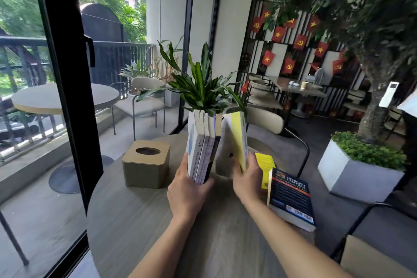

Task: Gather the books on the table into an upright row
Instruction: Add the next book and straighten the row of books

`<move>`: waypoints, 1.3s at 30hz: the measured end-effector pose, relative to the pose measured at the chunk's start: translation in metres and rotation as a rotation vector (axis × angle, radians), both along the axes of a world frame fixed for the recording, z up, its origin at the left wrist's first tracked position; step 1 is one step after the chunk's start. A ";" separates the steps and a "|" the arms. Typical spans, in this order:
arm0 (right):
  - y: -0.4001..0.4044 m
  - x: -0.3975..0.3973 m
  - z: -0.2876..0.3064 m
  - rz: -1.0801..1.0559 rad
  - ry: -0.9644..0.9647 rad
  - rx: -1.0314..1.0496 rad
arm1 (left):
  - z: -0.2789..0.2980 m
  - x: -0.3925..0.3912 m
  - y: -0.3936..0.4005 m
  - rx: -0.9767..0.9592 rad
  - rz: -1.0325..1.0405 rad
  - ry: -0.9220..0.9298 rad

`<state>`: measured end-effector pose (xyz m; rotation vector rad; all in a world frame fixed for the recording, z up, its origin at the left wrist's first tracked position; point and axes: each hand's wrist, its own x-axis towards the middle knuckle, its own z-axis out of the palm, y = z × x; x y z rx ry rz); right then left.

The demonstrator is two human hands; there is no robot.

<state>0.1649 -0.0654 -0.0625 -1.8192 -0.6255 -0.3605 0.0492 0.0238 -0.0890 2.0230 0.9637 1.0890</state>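
Here the left hand [188, 184] clamps the standing row of books [203, 153] upright at bench [140, 221] centre, while the right hand [248, 178] pinches a yellow-covered book [237, 140], tilting it in from three o'clock to join.

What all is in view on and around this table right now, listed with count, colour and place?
upright books: about four, pale and dark spines, table centre, held
yellow book: one, tilted, right of the row, held
flat yellow book: one, table right
dark book: one, flat, overlapping it
tissue box: one, tan, table left
potted plant: one, green, behind the books
table: one, grey
hands: left hand, right hand
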 end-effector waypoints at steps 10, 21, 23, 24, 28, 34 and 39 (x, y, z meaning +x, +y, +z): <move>-0.007 -0.020 -0.011 0.161 0.300 -0.161 | 0.002 -0.004 0.000 0.018 -0.010 -0.022; -0.003 -0.031 -0.018 0.343 0.252 -0.438 | -0.007 -0.020 -0.003 -0.054 -0.097 -0.117; -0.009 -0.039 -0.008 0.381 0.245 -0.476 | -0.007 -0.024 -0.005 -0.062 -0.106 -0.139; -0.013 -0.043 -0.003 0.402 0.227 -0.501 | -0.006 -0.026 -0.006 -0.064 -0.114 -0.151; -0.027 -0.056 0.017 0.607 0.119 -0.520 | -0.001 -0.036 -0.012 -0.039 -0.198 -0.165; -0.013 -0.067 0.004 0.701 0.152 -0.277 | 0.042 -0.039 -0.014 -0.093 -0.269 -0.163; 0.006 -0.085 -0.006 0.383 0.176 -0.084 | 0.084 -0.027 -0.003 -0.037 -0.171 -0.183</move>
